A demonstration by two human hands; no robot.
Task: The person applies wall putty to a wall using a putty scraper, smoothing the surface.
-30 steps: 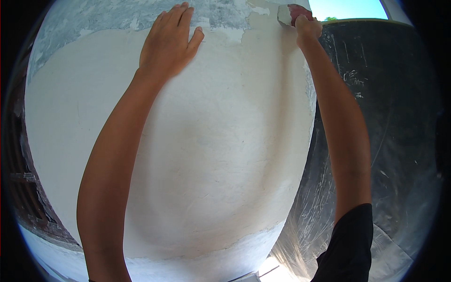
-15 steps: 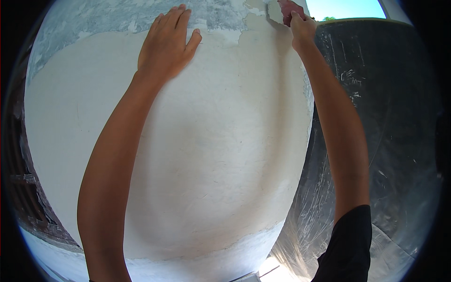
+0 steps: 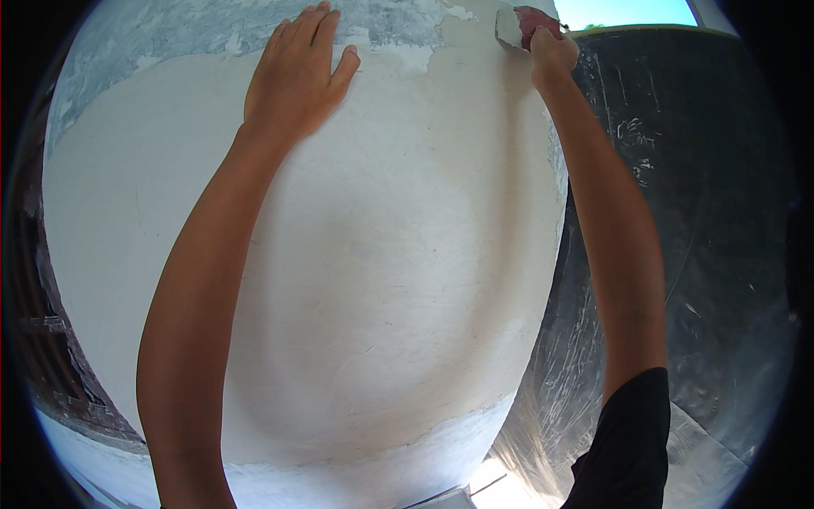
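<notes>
Gripping a dull-red, flat hand tool (image 3: 538, 19) w/ pale-smeared L edge: R hand (image 3: 555, 58), fingers closed round its R part, thumb on near side. Tool at upper R of tall, off-white plastered wall (image 3: 381, 212), nr wall's R edge; smeared side faces L. Exact edge contact can't tell from this angle.

L hand (image 3: 297, 76) bare, palm to wall, upper L of centre; fingers open, straight, nearly together, thumb out to R. Fingertips over mottled blue-grey rough band (image 3: 186, 51) along wall top; wrist over off-white coat.

Short black cloth sleeve (image 3: 632, 433) on R arm. R of wall: big black scuffed sheet (image 3: 704, 212) w/ white streaks; bright blue-white opening (image 3: 627, 13) above. Far L: dark brown slatted frame (image 3: 51, 348). Wall bottom: whitish strip (image 3: 381, 479), ragged upper border.
</notes>
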